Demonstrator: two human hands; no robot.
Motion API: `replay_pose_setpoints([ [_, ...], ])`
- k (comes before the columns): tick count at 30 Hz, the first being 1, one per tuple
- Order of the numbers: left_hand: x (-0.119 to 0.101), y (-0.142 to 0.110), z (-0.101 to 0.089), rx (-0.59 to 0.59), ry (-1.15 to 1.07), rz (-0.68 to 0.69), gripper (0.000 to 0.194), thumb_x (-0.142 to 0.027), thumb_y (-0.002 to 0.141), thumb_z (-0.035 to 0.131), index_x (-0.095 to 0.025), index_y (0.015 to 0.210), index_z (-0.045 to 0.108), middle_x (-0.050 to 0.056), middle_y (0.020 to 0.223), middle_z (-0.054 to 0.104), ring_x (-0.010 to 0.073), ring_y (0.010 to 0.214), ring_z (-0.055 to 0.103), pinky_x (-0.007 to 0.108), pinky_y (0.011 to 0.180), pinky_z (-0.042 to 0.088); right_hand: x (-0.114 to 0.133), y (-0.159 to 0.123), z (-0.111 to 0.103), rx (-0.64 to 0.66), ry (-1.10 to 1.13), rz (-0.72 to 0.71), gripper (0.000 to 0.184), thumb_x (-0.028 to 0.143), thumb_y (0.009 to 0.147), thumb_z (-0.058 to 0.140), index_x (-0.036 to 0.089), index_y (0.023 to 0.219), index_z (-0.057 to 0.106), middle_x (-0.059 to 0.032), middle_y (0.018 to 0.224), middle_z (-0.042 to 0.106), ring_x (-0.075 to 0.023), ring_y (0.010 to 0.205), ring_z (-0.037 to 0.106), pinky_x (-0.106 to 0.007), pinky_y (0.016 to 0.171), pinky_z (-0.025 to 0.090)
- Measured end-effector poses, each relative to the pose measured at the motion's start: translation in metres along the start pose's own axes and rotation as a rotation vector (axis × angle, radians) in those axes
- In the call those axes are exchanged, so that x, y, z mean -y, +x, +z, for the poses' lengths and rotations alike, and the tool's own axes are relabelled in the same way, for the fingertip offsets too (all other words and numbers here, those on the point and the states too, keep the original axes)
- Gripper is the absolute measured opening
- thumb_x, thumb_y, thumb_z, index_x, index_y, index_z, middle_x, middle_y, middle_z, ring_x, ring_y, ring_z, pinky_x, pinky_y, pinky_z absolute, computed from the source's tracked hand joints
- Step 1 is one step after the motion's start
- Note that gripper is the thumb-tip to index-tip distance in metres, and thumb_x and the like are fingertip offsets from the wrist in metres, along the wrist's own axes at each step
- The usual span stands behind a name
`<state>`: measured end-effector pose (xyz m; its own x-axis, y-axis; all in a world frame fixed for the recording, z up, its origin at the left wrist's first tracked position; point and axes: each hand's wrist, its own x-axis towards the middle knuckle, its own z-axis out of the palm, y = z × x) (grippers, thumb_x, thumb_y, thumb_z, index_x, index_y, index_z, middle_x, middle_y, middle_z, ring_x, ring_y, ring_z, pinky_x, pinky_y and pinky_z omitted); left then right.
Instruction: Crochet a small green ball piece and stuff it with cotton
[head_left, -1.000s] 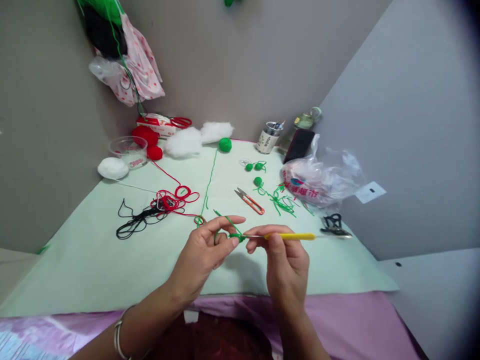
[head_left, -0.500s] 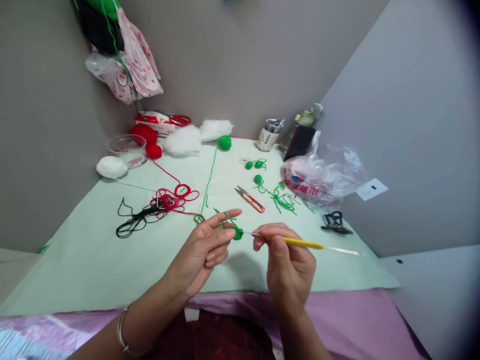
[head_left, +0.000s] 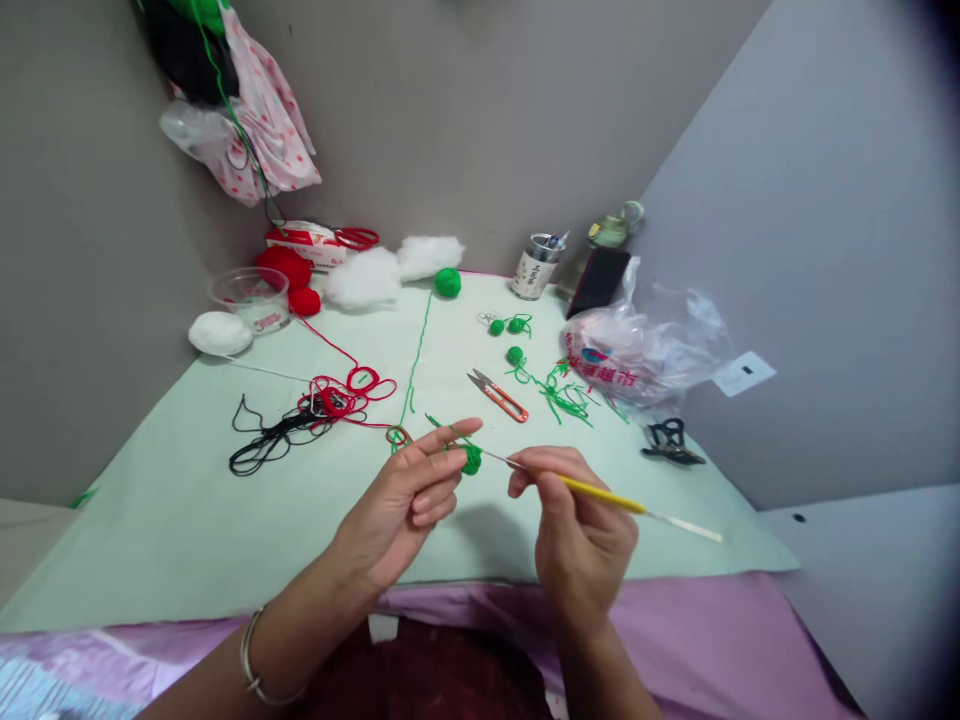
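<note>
Pinched between the thumb and fingers of my left hand (head_left: 409, 500) is a small green crochet piece (head_left: 471, 460). Green yarn (head_left: 442, 427) runs over the raised index finger of that hand. My right hand (head_left: 581, 520) grips a crochet hook (head_left: 600, 490) with a yellow handle, held like a pen. Its thin metal tip reaches the upper right edge of the green piece; whether it is inside a stitch I cannot tell. The hook's flat pale end points to the lower right. Both hands are above the front of the table.
Orange thread snips (head_left: 499, 396) lie beyond my hands. Small green balls (head_left: 514, 355) and green yarn scraps (head_left: 566, 400) are to their right, near a plastic bag (head_left: 637, 345). Red yarn (head_left: 349, 395) and black yarn (head_left: 277, 440) tangle at left. White stuffing (head_left: 367, 280) lies at the back.
The hook has tilted, its tip now higher and its flat end lower. The green piece has turned and risen slightly in my left fingers.
</note>
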<state>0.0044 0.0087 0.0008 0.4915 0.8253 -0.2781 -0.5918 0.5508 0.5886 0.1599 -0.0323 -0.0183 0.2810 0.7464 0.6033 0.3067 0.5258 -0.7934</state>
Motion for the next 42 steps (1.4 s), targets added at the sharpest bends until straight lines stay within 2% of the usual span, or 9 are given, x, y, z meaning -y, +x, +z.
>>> replay_pose_setpoints([
  [6, 0.006, -0.003, 0.003, -0.031, 0.202, 0.107, 0.036, -0.023, 0.081, 0.090, -0.022, 0.116, 0.083, -0.002, 0.086, 0.063, -0.0026, 0.045, 0.035, 0.015, 0.043, 0.026, -0.002, 0.005, 0.003, 0.045, 0.159, 0.184, 0.016, 0.027, 0.101, 0.066, 0.024, 0.097, 0.082, -0.0026, 0.085, 0.076, -0.0148, 0.070, 0.067, -0.029, 0.065, 0.057],
  [14, 0.004, -0.006, -0.001, -0.072, 0.308, 0.146, 0.031, -0.027, 0.080, 0.089, -0.022, 0.110, 0.084, -0.001, 0.090, 0.062, -0.0014, 0.046, 0.034, 0.020, 0.045, 0.026, -0.005, 0.003, 0.000, 0.021, 0.379, 0.299, 0.024, 0.031, 0.107, 0.057, 0.022, 0.097, 0.077, -0.0036, 0.089, 0.078, -0.0128, 0.068, 0.071, -0.027, 0.066, 0.060],
  [19, 0.006, -0.006, -0.004, -0.079, 0.412, 0.215, 0.028, -0.030, 0.084, 0.086, -0.025, 0.112, 0.084, -0.003, 0.084, 0.059, 0.0010, 0.049, 0.035, 0.021, 0.047, 0.027, 0.003, 0.001, -0.004, 0.072, 0.129, 0.175, 0.024, 0.023, 0.109, 0.051, 0.024, 0.103, 0.075, -0.0022, 0.091, 0.078, -0.0137, 0.072, 0.073, -0.028, 0.070, 0.061],
  [23, 0.013, -0.007, -0.003, -0.154, 0.518, 0.296, 0.028, -0.026, 0.087, 0.084, -0.023, 0.115, 0.082, -0.006, 0.071, 0.053, 0.0032, 0.051, 0.036, 0.020, 0.052, 0.030, 0.001, -0.006, -0.002, 0.157, -0.224, -0.217, 0.026, 0.011, 0.104, 0.053, 0.024, 0.117, 0.072, -0.0050, 0.095, 0.079, -0.0172, 0.083, 0.075, -0.030, 0.073, 0.062],
  [26, 0.017, -0.006, 0.001, -0.149, 0.415, 0.259, 0.041, -0.023, 0.084, 0.086, -0.023, 0.125, 0.078, -0.006, 0.075, 0.057, 0.0021, 0.049, 0.033, 0.019, 0.048, 0.027, -0.007, -0.012, 0.002, 0.136, -0.425, -0.416, 0.034, 0.009, 0.100, 0.060, 0.025, 0.127, 0.072, -0.0091, 0.104, 0.079, -0.0210, 0.092, 0.076, -0.033, 0.075, 0.063],
  [30, 0.010, -0.003, 0.001, -0.013, 0.137, -0.002, 0.048, -0.025, 0.081, 0.088, -0.016, 0.127, 0.076, -0.010, 0.064, 0.047, 0.0006, 0.044, 0.017, 0.018, 0.041, 0.016, -0.007, -0.011, 0.002, 0.038, -0.313, -0.283, 0.029, 0.012, 0.101, 0.060, 0.028, 0.119, 0.077, -0.0074, 0.100, 0.077, -0.0213, 0.087, 0.074, -0.035, 0.072, 0.062],
  [35, 0.002, -0.003, 0.001, -0.013, 0.119, 0.055, 0.039, -0.020, 0.080, 0.088, -0.016, 0.118, 0.080, -0.009, 0.065, 0.047, -0.0007, 0.045, 0.019, 0.016, 0.041, 0.018, 0.002, 0.004, 0.001, 0.008, 0.107, 0.085, 0.023, 0.020, 0.105, 0.057, 0.024, 0.098, 0.078, -0.0033, 0.086, 0.074, -0.0150, 0.067, 0.066, -0.030, 0.062, 0.056],
  [38, 0.007, -0.004, 0.005, -0.053, 0.209, 0.112, 0.044, -0.024, 0.078, 0.091, -0.020, 0.121, 0.080, -0.004, 0.079, 0.059, -0.0003, 0.048, 0.032, 0.016, 0.043, 0.024, 0.001, 0.004, 0.003, 0.066, 0.047, 0.053, 0.021, 0.018, 0.103, 0.060, 0.025, 0.102, 0.079, -0.0033, 0.090, 0.077, -0.0158, 0.072, 0.069, -0.030, 0.064, 0.059],
  [42, 0.013, -0.002, 0.006, -0.092, 0.207, 0.145, 0.050, -0.026, 0.075, 0.094, -0.021, 0.123, 0.080, -0.003, 0.082, 0.059, 0.0011, 0.051, 0.036, 0.016, 0.043, 0.027, -0.004, -0.006, 0.003, 0.096, -0.237, -0.211, 0.032, 0.011, 0.100, 0.064, 0.030, 0.120, 0.078, -0.0064, 0.104, 0.079, -0.0202, 0.090, 0.076, -0.033, 0.074, 0.063],
])
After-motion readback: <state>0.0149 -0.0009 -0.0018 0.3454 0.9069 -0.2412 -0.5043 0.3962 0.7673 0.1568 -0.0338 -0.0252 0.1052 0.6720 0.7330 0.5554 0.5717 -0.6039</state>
